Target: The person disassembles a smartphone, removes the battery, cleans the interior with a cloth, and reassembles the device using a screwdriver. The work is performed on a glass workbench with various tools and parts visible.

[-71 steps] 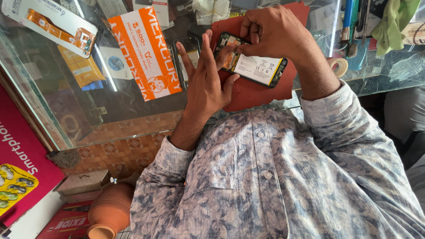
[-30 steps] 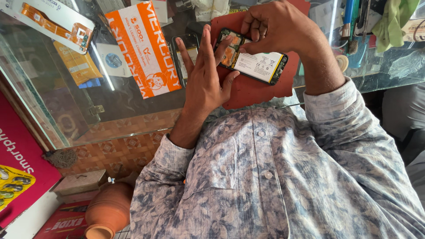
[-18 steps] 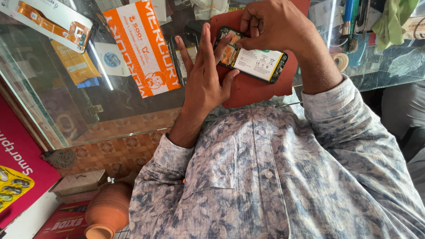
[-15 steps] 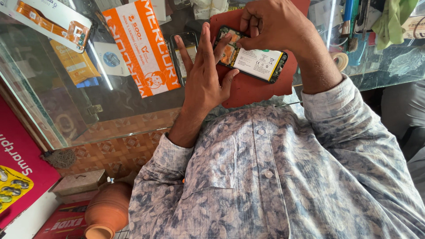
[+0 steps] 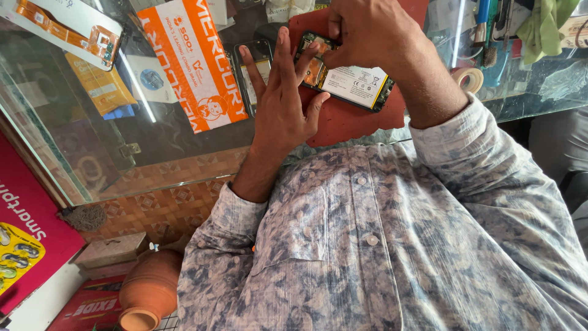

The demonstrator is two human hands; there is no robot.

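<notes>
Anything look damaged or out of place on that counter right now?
The phone under both hands lies opened, its back off and battery bared, on the red mat. A separate dark phone panel lies beside it. Nothing spilled.

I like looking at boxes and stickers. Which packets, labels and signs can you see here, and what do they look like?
Orange and white packet: flat, long, on the glass counter.
White packet: far left corner, orange strip inside.
Yellow packet: under the glass.
White label: rectangle on the opened phone under both hands.
Pink sign: lower left, with a yellow patch.
Red box: on the floor beside a clay pot.
</notes>
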